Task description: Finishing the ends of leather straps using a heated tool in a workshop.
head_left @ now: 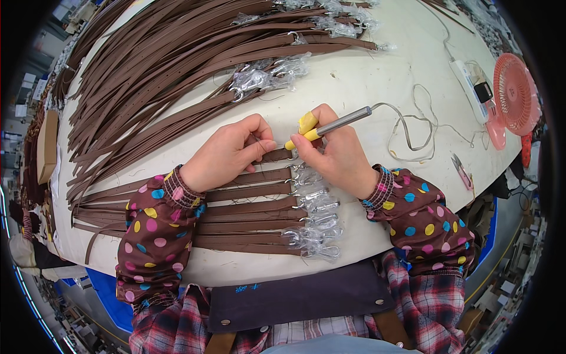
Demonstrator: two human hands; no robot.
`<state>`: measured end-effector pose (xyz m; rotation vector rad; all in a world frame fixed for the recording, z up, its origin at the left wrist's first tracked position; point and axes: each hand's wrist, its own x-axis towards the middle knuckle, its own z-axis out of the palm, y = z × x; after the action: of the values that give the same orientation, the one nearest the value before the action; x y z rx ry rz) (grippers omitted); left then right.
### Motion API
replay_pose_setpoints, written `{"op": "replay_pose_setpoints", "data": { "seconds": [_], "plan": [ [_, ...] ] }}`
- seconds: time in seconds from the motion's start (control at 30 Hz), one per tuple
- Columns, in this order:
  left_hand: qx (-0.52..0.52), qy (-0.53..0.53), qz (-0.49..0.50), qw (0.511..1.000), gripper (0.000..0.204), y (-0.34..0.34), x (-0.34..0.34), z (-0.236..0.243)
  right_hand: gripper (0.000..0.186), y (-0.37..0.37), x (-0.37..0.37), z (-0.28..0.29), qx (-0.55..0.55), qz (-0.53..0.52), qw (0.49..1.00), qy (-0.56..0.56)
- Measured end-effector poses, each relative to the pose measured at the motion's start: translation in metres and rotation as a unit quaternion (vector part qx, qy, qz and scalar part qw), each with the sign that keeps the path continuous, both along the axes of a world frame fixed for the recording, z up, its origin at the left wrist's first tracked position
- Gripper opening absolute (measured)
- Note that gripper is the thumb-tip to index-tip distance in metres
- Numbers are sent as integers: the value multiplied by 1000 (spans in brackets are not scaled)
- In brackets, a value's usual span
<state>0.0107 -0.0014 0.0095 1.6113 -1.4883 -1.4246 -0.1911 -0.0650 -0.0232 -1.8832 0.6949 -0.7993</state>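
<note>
My right hand (pixel 339 154) grips a corded electric heat pen (pixel 339 122), with a metal barrel and a yellow-wrapped front part. Its tip points left, close to the hook end of a brown strap (pixel 275 156). More yellow wrapping covers a finger of this hand. Just left of the tip, my left hand (pixel 230 150) is closed in a pinch above the same strap; what lies between the fingertips is too small to make out. Below both hands, several brown straps (pixel 253 209) lie side by side, their metal hooks in clear plastic wrap (pixel 315 203) at the right ends.
A large pile of brown straps (pixel 159 65) covers the table's far left. At the right are a white power strip (pixel 469 88), a pink fan (pixel 516 94) and small snips (pixel 463 172). The pen's grey cord (pixel 407 127) loops across the white tabletop (pixel 365 76).
</note>
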Motion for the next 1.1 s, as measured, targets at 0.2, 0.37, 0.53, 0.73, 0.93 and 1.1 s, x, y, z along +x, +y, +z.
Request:
{"op": "replay_pose_setpoints", "data": {
  "seconds": [0.2, 0.37, 0.53, 0.73, 0.93, 1.1],
  "plan": [
    [8, -2, 47, 999, 14, 4, 0, 2, 23, -1, -5, 1, 0, 9, 999, -53],
    [-178, -281, -2, 943, 9, 8, 17, 10, 19, -18, -19, 2, -239, 47, 970, 4],
    [-323, -593, 50, 736, 9, 22, 44, 27, 21, -17, -15, 1, -229, 80, 969, 56],
    [-340, -391, -37, 854, 18, 23, -1, 16, 21, -17, -13, 2, -233, 104, 966, 46],
    [-159, -241, -57, 956, 24, 13, -11, 2, 25, -14, -14, 3, -289, 105, 951, 13],
    [-87, -110, -11, 990, 18, 21, -2, 6, 23, -13, -17, 5, -251, 119, 960, 11]
  ]
}}
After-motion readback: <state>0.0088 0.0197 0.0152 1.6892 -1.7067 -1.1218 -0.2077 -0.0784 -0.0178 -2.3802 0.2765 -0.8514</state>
